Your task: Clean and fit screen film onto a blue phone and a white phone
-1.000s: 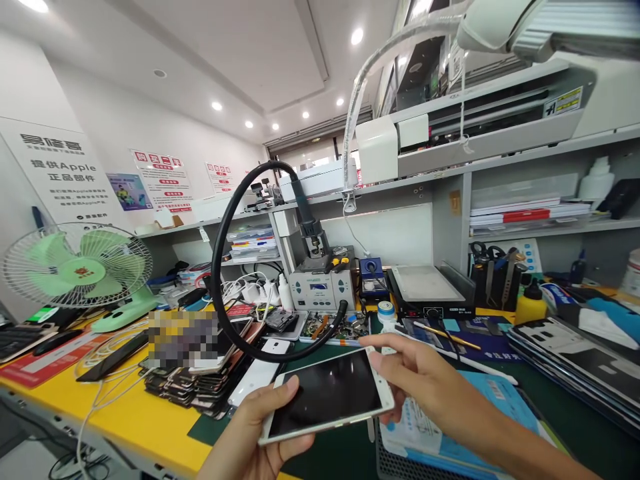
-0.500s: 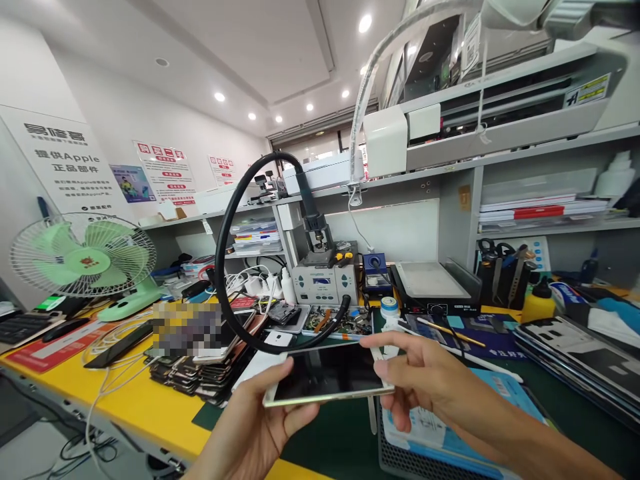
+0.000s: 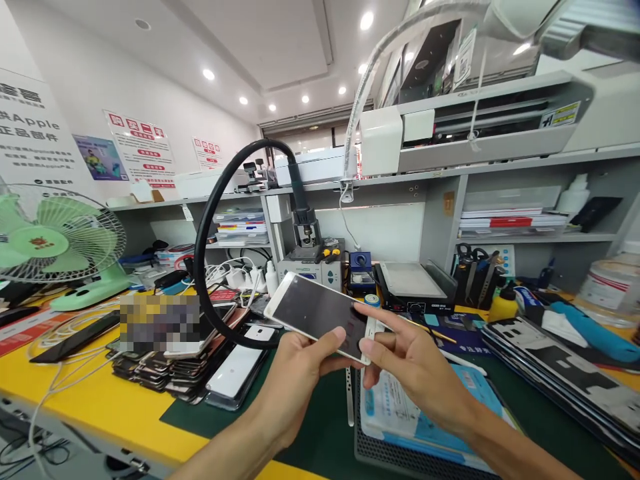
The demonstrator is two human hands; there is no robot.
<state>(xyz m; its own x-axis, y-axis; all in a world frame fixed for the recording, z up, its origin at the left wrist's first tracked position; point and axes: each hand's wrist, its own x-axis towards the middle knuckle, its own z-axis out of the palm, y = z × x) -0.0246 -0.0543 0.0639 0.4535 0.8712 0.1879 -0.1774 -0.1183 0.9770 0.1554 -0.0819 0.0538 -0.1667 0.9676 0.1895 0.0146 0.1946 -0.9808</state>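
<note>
A white-framed smartphone [image 3: 315, 313] with a dark screen is held up over the bench, tilted with its left end higher. My left hand [image 3: 300, 373] grips its lower edge, the thumb on the screen and the fingers underneath. My right hand [image 3: 410, 360] pinches the right end, with the index finger along the top corner and the thumb at the lower one. Below the phone lie a thin metal strip [image 3: 350, 398] and a blue-and-white packet [image 3: 400, 413] on a black perforated tray [image 3: 373, 443]. Another white phone [image 3: 237, 370] lies left of my hands.
Stacked phones [image 3: 150, 373] stand on the yellow bench [image 3: 100, 407] at left, near a green fan [image 3: 45, 240]. A thick black hose [image 3: 200, 267] arches beside the phone from a soldering station [image 3: 320, 267]. Stacked laptop parts [image 3: 560, 373] lie right on the dark green mat [image 3: 310, 433].
The phone has risen and turned, its left end now higher. My left hand has slid right along the lower edge, its thumb now nearer the right end. The view has shifted right.
</note>
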